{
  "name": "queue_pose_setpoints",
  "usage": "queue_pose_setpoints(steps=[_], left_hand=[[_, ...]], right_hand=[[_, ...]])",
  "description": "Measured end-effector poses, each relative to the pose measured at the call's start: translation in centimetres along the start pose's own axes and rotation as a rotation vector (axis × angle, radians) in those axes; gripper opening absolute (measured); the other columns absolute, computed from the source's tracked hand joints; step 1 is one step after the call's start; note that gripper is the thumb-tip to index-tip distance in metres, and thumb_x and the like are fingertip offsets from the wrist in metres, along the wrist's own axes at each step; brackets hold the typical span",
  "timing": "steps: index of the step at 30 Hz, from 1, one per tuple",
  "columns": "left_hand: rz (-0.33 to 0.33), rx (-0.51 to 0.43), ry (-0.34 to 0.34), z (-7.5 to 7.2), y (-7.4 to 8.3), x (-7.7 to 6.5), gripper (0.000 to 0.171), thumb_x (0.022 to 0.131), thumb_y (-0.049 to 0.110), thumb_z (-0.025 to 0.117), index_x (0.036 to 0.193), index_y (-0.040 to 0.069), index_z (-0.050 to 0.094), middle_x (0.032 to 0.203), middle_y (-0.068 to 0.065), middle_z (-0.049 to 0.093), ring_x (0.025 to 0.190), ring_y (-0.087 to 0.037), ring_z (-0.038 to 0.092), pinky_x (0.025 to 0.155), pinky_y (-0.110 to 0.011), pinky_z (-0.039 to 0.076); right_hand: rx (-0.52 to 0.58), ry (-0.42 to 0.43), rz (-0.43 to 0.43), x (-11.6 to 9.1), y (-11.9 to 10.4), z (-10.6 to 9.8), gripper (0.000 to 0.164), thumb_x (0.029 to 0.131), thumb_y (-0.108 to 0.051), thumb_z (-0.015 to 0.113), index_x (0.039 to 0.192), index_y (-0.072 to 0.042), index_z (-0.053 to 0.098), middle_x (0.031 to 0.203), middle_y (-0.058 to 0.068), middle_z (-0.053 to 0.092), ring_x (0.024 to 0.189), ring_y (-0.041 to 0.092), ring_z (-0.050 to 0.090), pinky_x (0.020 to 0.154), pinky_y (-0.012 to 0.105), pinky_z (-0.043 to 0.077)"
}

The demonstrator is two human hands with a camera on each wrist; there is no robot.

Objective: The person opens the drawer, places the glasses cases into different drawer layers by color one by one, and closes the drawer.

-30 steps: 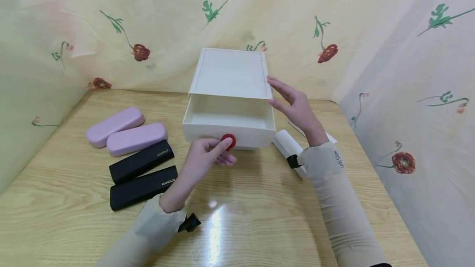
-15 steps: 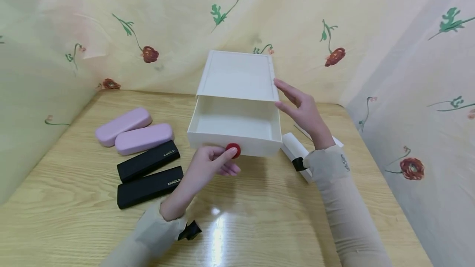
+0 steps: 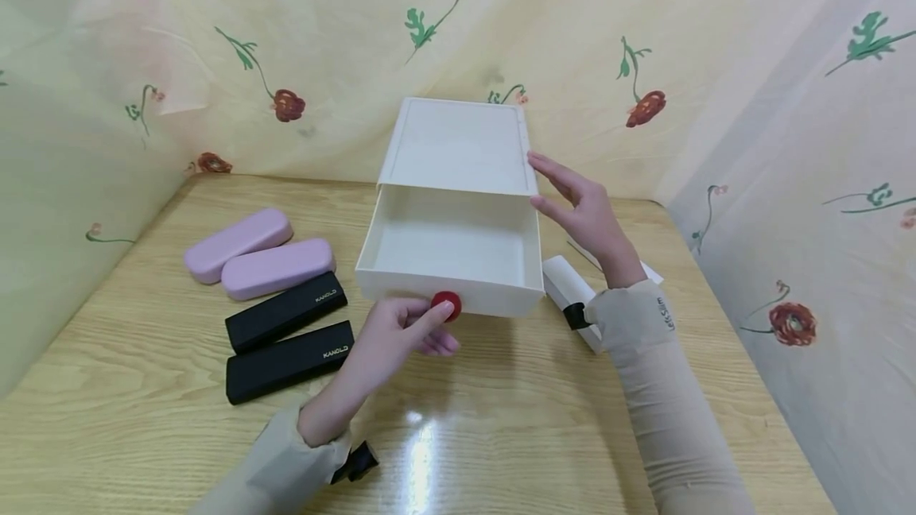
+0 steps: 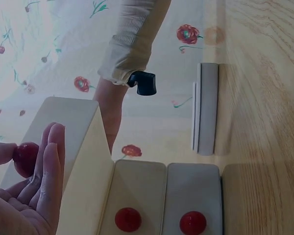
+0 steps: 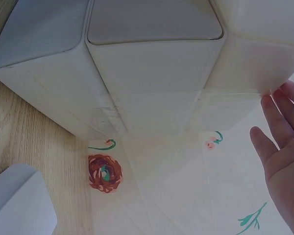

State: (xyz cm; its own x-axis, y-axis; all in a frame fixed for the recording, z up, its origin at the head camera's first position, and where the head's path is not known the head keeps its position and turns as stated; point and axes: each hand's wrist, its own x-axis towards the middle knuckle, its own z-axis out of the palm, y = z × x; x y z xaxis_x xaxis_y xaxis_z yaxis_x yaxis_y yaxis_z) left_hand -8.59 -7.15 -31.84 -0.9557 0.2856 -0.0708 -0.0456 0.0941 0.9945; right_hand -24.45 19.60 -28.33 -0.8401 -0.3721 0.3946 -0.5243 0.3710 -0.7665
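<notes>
A white drawer unit (image 3: 461, 145) stands against the back of the table, its top drawer (image 3: 494, 299) pulled far out with a bare interior. My left hand (image 3: 390, 336) pinches the round red knob (image 3: 442, 300) on that drawer's front. In the left wrist view the thumb and fingers sit on either side of the knob (image 4: 23, 165), and two lower drawers with red knobs, a middle one (image 4: 137, 186) and a bottom one (image 4: 193, 186), are closed. With its fingertips at the unit's right side, my right hand (image 3: 587, 213) stays spread; the right wrist view shows those fingers (image 5: 279, 117) straight.
On the left of the wooden table (image 3: 487, 435) lie two lilac glasses cases, one farther back (image 3: 236, 243) and one in front (image 3: 279, 269), plus two black cases marked KANOLD (image 3: 286, 312). A white oblong case (image 3: 568, 284) lies by the right wrist. Floral cloth (image 3: 343, 46) hangs behind.
The left hand has drawn the top drawer farther out toward me by its knob. The right hand keeps its place at the unit's side. The head view has shifted slightly.
</notes>
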Motion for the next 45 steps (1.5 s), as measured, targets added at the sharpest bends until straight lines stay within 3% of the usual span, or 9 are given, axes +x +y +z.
queue_pose_setpoints(steps=[16, 22, 29, 37, 45], left_hand=[[0.011, 0.044, -0.010, 0.1, -0.1, -1.4, 0.040, 0.097, 0.031, 0.059, 0.092, -0.007, 0.068, 0.081, -0.019, 0.074, 0.071, -0.017, 0.072, 0.071, -0.029, 0.060], [0.010, 0.060, -0.016, 0.2, -0.1, -1.6, 0.040, 0.097, 0.031, 0.058, 0.091, -0.007, 0.069, 0.081, -0.019, 0.074, 0.071, -0.016, 0.072, 0.073, -0.035, 0.060], [0.015, 0.055, -0.018, 0.1, -0.3, -2.0, 0.040, 0.097, 0.031, 0.058, 0.092, -0.007, 0.068, 0.081, -0.019, 0.074, 0.072, -0.017, 0.072, 0.071, -0.029, 0.060], [0.028, 0.041, -0.010, 0.3, -0.5, -1.9, 0.039, 0.098, 0.030, 0.058, 0.095, -0.007, 0.069, 0.082, -0.020, 0.074, 0.074, -0.019, 0.073, 0.074, -0.037, 0.060], [0.034, 0.104, 0.004, -0.2, -0.6, -2.1, 0.036, 0.098, 0.032, 0.057, 0.098, -0.001, 0.072, 0.083, -0.015, 0.075, 0.079, -0.018, 0.072, 0.076, -0.030, 0.058]], right_hand=[[-0.001, -0.003, 0.013, 0.1, 0.0, -0.2, 0.052, 0.093, -0.017, 0.065, 0.143, -0.020, 0.049, 0.151, -0.001, 0.045, 0.142, 0.010, 0.037, 0.119, 0.031, 0.029], [0.000, -0.013, 0.000, 0.0, 0.1, -0.2, 0.050, 0.094, -0.016, 0.064, 0.142, -0.020, 0.050, 0.151, 0.000, 0.044, 0.143, 0.011, 0.037, 0.120, 0.032, 0.027], [-0.005, -0.018, -0.013, -0.1, 0.0, 0.0, 0.049, 0.094, -0.015, 0.063, 0.141, -0.019, 0.051, 0.152, 0.000, 0.044, 0.143, 0.011, 0.037, 0.121, 0.036, 0.026], [-0.019, 0.001, 0.000, -0.1, 0.0, 0.2, 0.047, 0.095, -0.017, 0.062, 0.141, -0.018, 0.052, 0.151, -0.001, 0.044, 0.143, 0.012, 0.037, 0.120, 0.037, 0.028], [-0.012, 0.015, 0.022, -0.1, -0.2, 0.4, 0.046, 0.095, -0.020, 0.063, 0.140, -0.017, 0.053, 0.151, 0.000, 0.045, 0.143, 0.013, 0.037, 0.120, 0.036, 0.028]])
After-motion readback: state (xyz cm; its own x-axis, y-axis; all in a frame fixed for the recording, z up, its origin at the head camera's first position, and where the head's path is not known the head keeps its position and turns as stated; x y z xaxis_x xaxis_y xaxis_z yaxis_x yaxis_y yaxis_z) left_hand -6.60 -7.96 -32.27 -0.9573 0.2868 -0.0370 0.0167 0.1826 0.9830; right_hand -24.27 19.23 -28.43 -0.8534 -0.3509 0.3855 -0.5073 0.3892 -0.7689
